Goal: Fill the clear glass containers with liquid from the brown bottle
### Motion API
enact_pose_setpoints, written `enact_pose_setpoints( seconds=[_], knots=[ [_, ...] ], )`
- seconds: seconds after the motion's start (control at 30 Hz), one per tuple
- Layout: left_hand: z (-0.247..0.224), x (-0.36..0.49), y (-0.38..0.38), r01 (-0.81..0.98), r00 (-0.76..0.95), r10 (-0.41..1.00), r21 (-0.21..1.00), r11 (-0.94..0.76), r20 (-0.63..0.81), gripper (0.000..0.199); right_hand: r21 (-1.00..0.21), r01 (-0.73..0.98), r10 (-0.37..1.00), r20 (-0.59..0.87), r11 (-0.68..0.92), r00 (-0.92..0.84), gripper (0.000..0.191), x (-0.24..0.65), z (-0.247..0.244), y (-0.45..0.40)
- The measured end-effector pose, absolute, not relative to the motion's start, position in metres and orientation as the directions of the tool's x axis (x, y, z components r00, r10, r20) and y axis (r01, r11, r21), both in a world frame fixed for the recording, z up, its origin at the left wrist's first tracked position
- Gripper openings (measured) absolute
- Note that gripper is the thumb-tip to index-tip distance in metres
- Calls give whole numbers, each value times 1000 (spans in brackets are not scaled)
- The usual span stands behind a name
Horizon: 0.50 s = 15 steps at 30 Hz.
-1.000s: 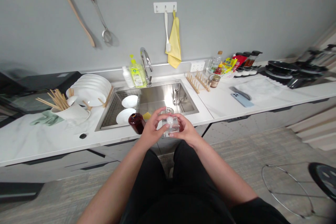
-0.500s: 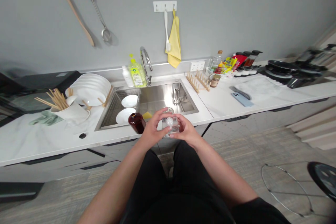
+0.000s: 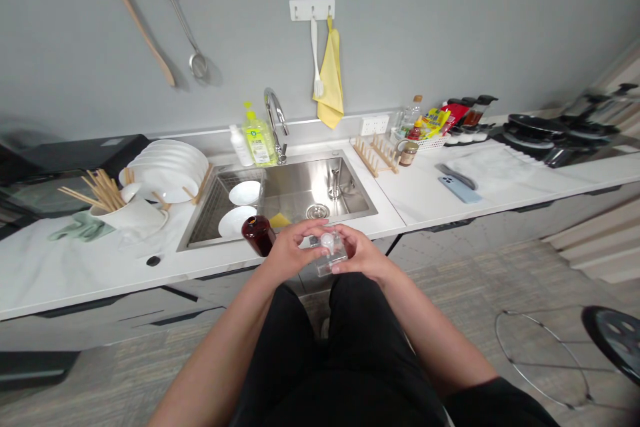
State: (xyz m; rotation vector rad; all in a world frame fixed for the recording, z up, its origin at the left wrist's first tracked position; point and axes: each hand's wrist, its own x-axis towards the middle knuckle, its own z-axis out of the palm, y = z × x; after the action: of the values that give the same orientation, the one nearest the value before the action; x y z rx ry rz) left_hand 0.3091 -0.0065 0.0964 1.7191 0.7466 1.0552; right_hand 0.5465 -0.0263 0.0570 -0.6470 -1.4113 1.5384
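Note:
A small clear container (image 3: 330, 260) with a round whitish knob on it is held between both hands, in front of the sink's near edge. My left hand (image 3: 295, 248) grips it from the left, thumb near the knob. From the right, my right hand (image 3: 361, 252) has its fingers and thumb around the other side. Just left of my left hand a brown open-necked bottle (image 3: 259, 235) stands at the counter edge by the sink (image 3: 373, 208). A yellow cloth or sponge (image 3: 279, 220) lies in the sink behind my left hand.
White bowls (image 3: 237, 221) sit in the sink's left rack. Plates (image 3: 167, 170) and a chopstick holder (image 3: 131, 219) stand left. On the right are a wooden rack (image 3: 376, 156), a jar (image 3: 409, 153), a phone (image 3: 460, 189) and black pans (image 3: 537, 127).
Both hands have moved slightly down towards me with the clear container, which is now tilted. The sink drain shows more fully behind them.

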Motion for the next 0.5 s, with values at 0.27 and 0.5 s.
enact_pose_setpoints(
  seconds=[0.27,0.5],
  knots=[
    [86,327,-11,10,475,829,940,-340,295,54,-957,-287,804,137,-43,-579,82,570,53,-18],
    [76,338,-10,21,462,827,928,-372,320,58,-962,-269,831,108,-51,-546,85,585,49,-11]
  ],
)
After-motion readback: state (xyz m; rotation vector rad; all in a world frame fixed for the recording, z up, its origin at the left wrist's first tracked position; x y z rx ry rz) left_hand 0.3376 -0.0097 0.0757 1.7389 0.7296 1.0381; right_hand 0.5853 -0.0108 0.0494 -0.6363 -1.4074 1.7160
